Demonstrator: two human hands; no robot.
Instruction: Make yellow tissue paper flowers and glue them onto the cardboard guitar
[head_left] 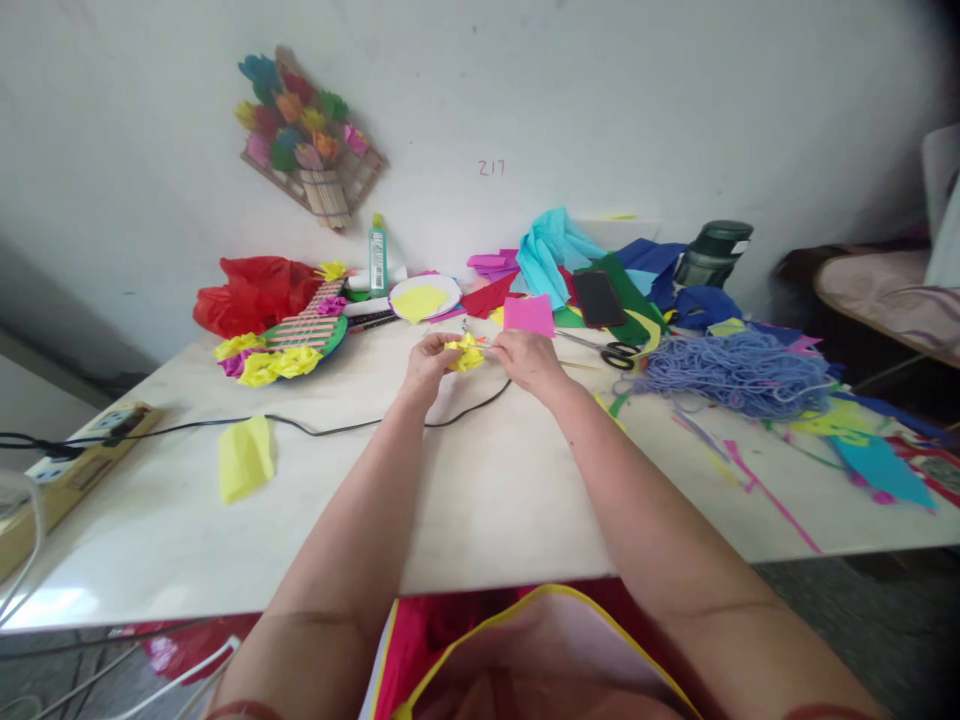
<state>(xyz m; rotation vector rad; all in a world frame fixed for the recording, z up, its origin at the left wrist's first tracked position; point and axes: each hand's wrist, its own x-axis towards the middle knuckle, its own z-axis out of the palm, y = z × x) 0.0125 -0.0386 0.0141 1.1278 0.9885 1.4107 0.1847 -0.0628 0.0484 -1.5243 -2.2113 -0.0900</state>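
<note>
My left hand (430,364) is closed in a pinch on the left side of a small crumpled yellow paper flower (468,354). My right hand (531,357) is pinched too, just right of the flower, around what looks like a thin wooden stick (581,365) whose end sticks out past the hand. Fingers hide where stick and flower meet. Behind the right hand lies a pink paper square (529,315). Black-handled scissors (619,354) rest to its right. A single yellow paper sheet (247,459) lies at the left of the table.
A black cord (330,432) runs from the power strip (75,465) to near my hands. A flower-decorated plate (300,340) stands at back left, beside a glue bottle (377,257). Blue yarn (739,372), a phone (598,299) and coloured paper (559,250) fill the back and right.
</note>
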